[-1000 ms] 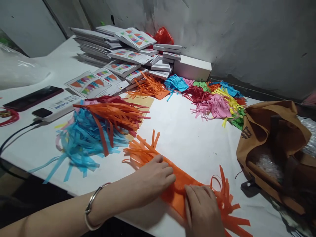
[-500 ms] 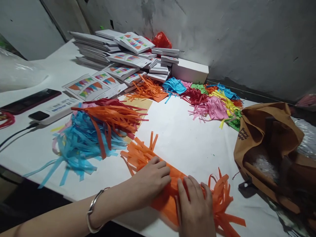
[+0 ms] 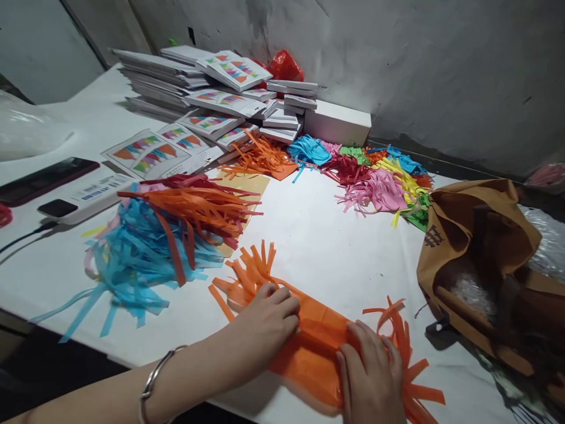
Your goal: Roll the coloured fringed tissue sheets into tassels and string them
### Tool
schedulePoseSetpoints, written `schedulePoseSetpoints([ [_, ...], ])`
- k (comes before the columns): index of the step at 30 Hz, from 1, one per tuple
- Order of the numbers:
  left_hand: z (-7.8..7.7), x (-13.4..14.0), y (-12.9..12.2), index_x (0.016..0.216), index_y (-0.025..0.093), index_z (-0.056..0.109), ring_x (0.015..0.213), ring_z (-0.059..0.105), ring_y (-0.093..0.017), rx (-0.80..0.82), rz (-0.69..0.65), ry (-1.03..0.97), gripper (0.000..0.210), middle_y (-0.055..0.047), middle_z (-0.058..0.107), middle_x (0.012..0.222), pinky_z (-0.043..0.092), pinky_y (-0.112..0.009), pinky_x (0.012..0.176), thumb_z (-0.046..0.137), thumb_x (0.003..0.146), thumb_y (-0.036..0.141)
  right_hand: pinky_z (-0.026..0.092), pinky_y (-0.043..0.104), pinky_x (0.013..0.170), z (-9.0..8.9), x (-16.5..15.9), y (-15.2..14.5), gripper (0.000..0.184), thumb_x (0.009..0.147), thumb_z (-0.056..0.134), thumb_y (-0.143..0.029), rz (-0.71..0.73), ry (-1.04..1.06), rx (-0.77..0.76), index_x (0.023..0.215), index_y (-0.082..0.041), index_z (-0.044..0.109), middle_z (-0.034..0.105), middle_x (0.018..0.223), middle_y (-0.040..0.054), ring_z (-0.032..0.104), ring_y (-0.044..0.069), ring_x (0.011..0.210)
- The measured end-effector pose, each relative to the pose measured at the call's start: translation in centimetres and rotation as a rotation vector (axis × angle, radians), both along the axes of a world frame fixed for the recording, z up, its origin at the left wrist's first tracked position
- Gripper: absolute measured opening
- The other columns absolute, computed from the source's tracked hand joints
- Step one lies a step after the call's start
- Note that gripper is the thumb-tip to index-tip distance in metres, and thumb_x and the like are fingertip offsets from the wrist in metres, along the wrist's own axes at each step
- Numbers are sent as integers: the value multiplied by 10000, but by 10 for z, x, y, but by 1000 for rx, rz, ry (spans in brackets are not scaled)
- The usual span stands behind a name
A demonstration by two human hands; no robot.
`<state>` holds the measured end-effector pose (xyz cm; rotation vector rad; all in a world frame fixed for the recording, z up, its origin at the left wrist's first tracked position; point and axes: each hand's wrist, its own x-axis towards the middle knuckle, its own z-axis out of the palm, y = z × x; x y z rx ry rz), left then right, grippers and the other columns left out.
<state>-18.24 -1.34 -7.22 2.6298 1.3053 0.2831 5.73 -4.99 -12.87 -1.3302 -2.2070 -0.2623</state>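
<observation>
An orange tissue paper sheet (image 3: pixel 311 374) with fringed strips at both ends lies at the table's near edge, a raised fold running along its middle. My left hand (image 3: pixel 269 321), with a silver bangle on its wrist, has its fingers curled on the sheet's left part, beside the fringe. On the right part, my right hand (image 3: pixel 373 371) is bent over the paper, its fingers gripping the fold. Both fingertips are partly hidden. Left of the sheet lies a loose heap of blue tissue tassels (image 3: pixel 141 259), topped by orange tassels (image 3: pixel 198 203) and dark red ones.
Stacked printed packets (image 3: pixel 216 106) stand at the back beside a white box (image 3: pixel 338 123). Multicoloured tassels, including a pink bunch (image 3: pixel 379 188), lie along the wall. A brown bag (image 3: pixel 468 206) stands open at right. A phone (image 3: pixel 48 179) and a white corded device (image 3: pixel 88 197) lie at left.
My right hand has shifted right along the orange paper, and more of its middle shows between the hands. My left hand stays at the left part. The view has shifted slightly.
</observation>
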Motion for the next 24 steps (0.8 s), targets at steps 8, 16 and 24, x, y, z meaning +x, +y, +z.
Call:
schedulePoseSetpoints([
  [8,-7,17,8,714,184,695,832,531,-244,-43,263,150,197,-60,645,855,306,-400,715,640,900,150,379,538,914,18,-15,21,331,1027,363,-207,-186,-123,-197,787,-212,590,639,891,73,597,275,896],
  [16,-20,16,6,718,190,661,812,513,-244,7,281,149,185,-63,639,849,294,-410,699,617,895,160,348,496,994,24,-19,20,222,993,420,-158,85,53,-43,1024,-201,636,659,1024,87,591,265,1004],
  [24,-9,9,4,850,205,617,922,507,-233,143,-12,-9,132,-26,633,979,300,-431,888,700,844,103,343,359,787,18,-33,17,236,968,415,-83,238,182,-165,854,-209,578,573,790,22,475,198,735],
])
